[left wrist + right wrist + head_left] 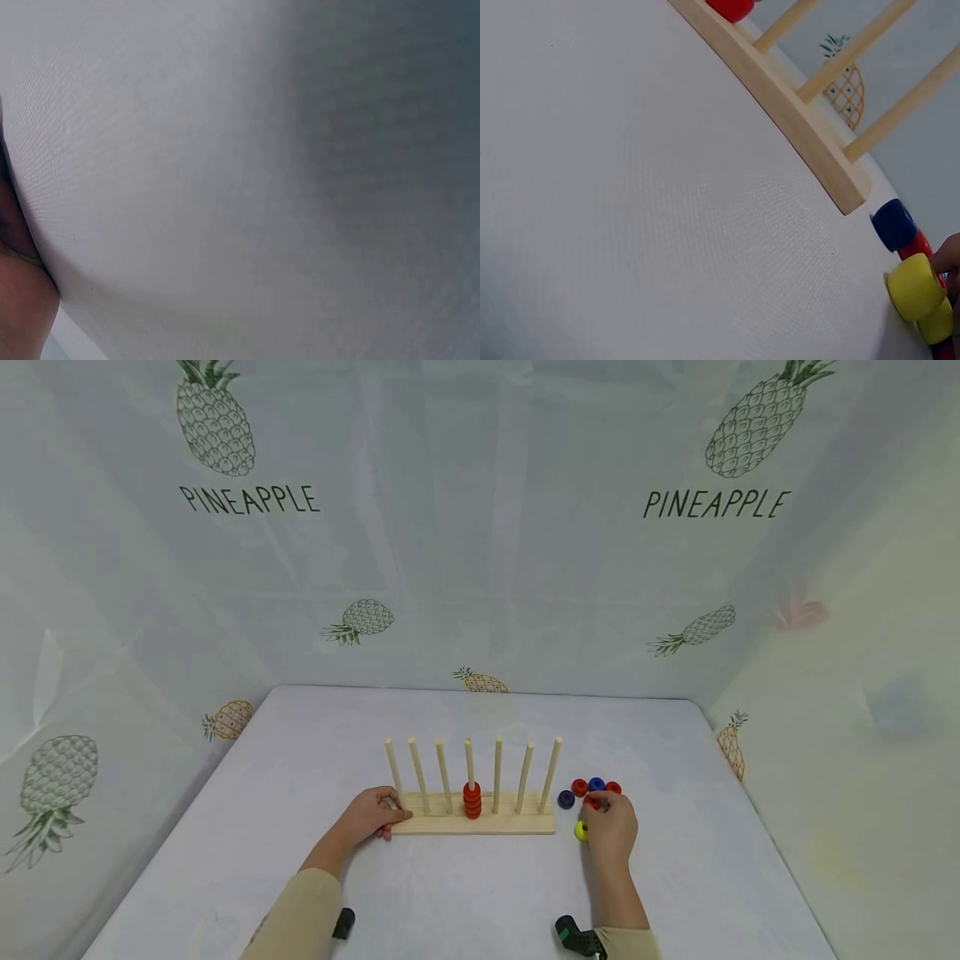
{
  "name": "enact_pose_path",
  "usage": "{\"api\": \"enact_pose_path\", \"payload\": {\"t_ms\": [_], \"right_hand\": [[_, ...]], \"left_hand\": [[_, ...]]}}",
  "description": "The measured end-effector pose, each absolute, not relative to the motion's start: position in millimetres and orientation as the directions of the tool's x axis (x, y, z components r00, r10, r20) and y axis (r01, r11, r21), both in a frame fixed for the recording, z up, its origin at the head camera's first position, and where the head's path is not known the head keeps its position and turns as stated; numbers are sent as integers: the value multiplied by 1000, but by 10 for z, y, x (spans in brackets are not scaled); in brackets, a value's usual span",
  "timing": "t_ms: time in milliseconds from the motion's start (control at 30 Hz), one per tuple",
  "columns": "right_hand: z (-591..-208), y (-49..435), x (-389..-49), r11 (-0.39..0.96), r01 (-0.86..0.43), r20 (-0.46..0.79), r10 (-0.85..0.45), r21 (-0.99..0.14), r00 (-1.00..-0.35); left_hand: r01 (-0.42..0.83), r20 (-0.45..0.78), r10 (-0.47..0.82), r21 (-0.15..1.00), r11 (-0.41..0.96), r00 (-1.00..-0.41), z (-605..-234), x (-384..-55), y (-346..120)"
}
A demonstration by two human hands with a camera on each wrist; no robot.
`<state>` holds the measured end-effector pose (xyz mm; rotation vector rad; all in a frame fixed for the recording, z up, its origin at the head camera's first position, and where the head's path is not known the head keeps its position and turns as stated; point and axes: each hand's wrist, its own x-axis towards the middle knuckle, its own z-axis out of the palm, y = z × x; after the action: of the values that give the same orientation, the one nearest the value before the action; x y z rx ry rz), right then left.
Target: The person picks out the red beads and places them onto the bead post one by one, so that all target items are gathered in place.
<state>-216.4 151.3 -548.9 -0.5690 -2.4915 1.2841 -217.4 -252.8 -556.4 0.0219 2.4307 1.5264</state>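
A wooden peg stand (480, 827) with several upright pegs lies on the white table. Red beads (472, 802) are stacked on its middle peg. At the stand's left end, my left hand (371, 814) grips the base, thumb on top; only a bit of that hand (26, 315) shows in the left wrist view. To the right of the stand, my right hand (613, 828) pinches a red bead (592, 802) among the loose ones. A yellow bead (915, 288) lies beside its fingers, which the right wrist view cuts off at its edge.
Close around the right hand lie a dark blue bead (566, 799), a brighter blue bead (596, 784) and more red beads (580, 787). Pale cloth (480, 527) printed with pineapples hangs behind and beside the table (465, 893).
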Motion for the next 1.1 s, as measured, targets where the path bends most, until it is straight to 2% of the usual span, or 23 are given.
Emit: {"api": "enact_pose_path", "payload": {"t_ms": [367, 667, 1100], "right_hand": [[-5478, 1544, -2152, 511, 209, 63, 464, -834, -884], [-5420, 1554, -2136, 470, 244, -7, 450, -848, -893], [-5326, 1555, -2118, 418, 233, -29, 439, -878, -898]], "left_hand": [[-120, -204, 140, 884, 453, -969, -5521, -2141, -2490], [-139, -216, 118, 877, 459, -969, -5522, -2128, -2477], [-139, -218, 127, 882, 450, -968, -5513, -2168, -2502]]}}
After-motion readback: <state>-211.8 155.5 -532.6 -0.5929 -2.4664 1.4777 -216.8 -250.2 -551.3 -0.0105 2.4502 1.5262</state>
